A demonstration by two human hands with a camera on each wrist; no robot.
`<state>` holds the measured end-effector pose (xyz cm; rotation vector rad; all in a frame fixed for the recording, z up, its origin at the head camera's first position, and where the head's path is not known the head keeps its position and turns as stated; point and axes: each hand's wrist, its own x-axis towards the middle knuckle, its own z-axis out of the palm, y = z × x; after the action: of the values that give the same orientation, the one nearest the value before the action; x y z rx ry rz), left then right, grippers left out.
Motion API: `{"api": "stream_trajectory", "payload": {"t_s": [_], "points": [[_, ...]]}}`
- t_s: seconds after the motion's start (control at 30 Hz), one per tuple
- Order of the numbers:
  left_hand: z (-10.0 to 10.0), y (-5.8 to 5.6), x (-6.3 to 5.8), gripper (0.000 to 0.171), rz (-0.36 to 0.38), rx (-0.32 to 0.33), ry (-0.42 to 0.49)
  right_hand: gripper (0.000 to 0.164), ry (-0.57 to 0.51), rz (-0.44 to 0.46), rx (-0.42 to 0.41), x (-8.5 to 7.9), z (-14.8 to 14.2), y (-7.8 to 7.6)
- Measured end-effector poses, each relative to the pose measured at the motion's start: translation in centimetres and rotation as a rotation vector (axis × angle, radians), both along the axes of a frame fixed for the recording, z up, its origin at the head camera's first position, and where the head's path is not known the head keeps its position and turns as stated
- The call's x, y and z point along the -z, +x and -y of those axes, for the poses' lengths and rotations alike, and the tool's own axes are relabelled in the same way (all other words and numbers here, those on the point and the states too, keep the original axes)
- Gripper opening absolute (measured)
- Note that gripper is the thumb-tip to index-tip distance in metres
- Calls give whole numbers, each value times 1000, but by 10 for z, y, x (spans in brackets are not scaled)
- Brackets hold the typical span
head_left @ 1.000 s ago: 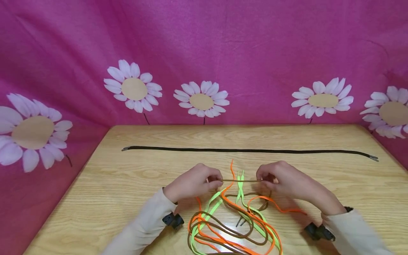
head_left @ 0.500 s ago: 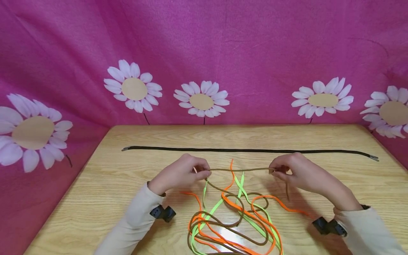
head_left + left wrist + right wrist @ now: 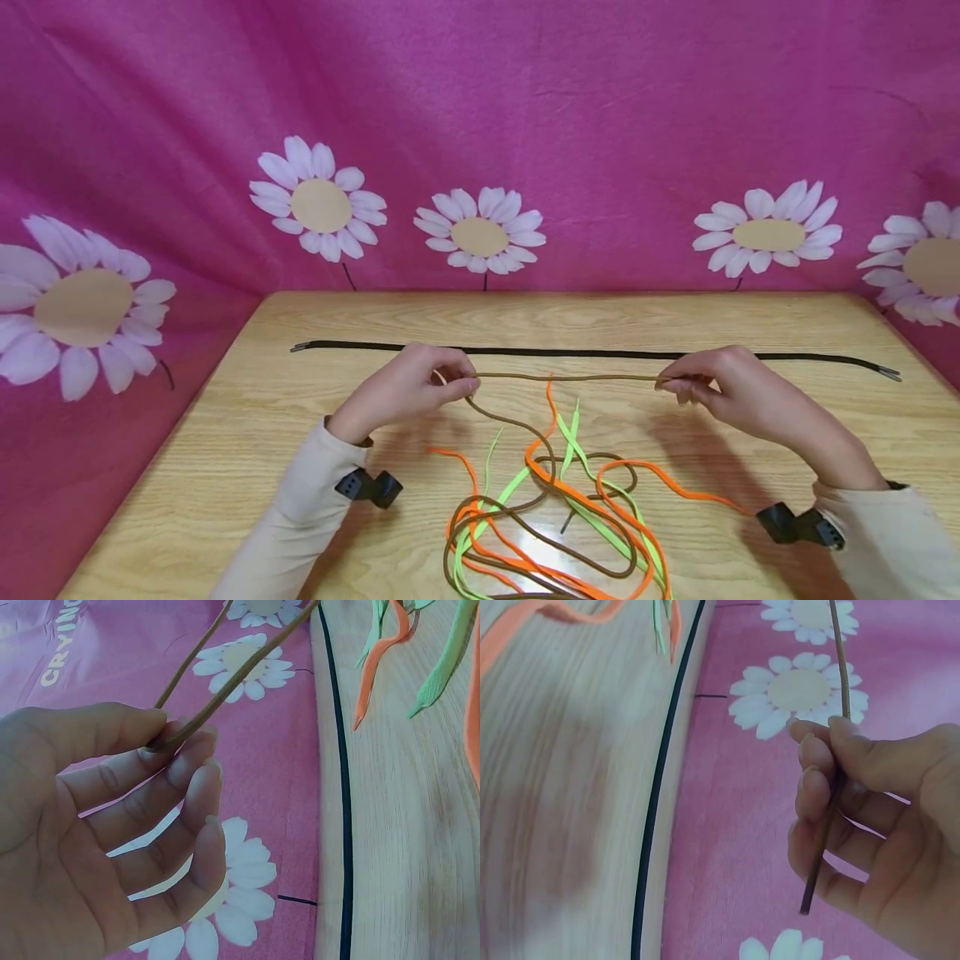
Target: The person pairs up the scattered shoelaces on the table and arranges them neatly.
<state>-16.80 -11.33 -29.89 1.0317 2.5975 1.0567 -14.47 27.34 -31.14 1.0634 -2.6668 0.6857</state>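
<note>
A brown shoelace [image 3: 566, 378] is stretched level between my two hands, above the table. My left hand [image 3: 408, 389] pinches it between thumb and index finger; from there the lace [image 3: 225, 686] turns back and sags to the pile. At the other side my right hand [image 3: 738, 392] pinches the lace near its end. In the right wrist view the short dark-tipped tail [image 3: 815, 881] hangs down past the curled fingers. Below lies a loose tangle of the brown lace, an orange shoelace [image 3: 660, 479] and a lime green shoelace [image 3: 516, 482].
A black shoelace [image 3: 555, 352] lies nearly straight across the back of the wooden table [image 3: 247, 433], its tips at either end. Behind the table hangs a magenta cloth [image 3: 615, 125] printed with white daisies. Dark wrist cameras sit on both sleeves.
Both hands have moved apart and farther over the table, so the brown lace span between them is longer. More brown lace has been drawn up out of the tangle.
</note>
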Motion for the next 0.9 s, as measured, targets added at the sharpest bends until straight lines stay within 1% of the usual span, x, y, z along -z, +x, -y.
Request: {"api": "stream_trajectory", "payload": {"t_s": [0.17,0.4,0.63,0.73,0.9], "points": [[3,-1,-2,7,14,-22,1,25,23,-45,27,-1,-8,-2],[9,-3,-3,6,5,-39,12,29,20,-87,60,-3,-18,-4],[16,-5,-6,6,7,-61,33,28,29,-89,122,-5,-28,-6],[19,-6,-8,5,3,-74,39,29,28,-99,132,-5,-31,-7],[25,-7,-10,6,-1,-78,46,29,27,-121,153,-5,-39,-8]]}}
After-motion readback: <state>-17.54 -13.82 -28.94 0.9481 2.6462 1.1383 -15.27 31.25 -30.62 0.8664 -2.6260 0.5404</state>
